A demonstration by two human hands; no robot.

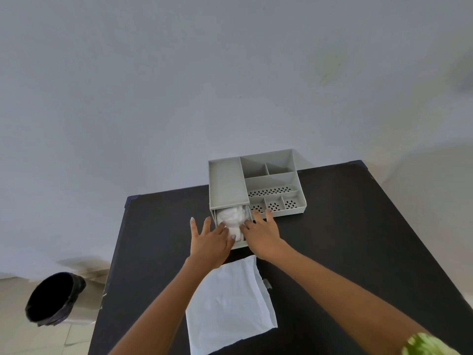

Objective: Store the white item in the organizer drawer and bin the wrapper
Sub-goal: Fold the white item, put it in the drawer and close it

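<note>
A grey organizer point(227, 183) stands at the far side of the black table point(345, 239), its drawer point(240, 244) pulled out toward me. A crumpled white item point(231, 217) lies inside the drawer. My left hand point(210, 242) rests at the drawer's left front with fingers spread, fingertips touching the white item. At the drawer's right side, my right hand point(263, 233) presses fingertips onto the item too. A flat white wrapper point(230, 306) lies on the table between my forearms, closer to me.
A bin with a black liner point(55, 298) stands on the floor to the left of the table. The organizer's open compartments point(271, 175) sit to the right of the drawer. A pale wall rises behind the table.
</note>
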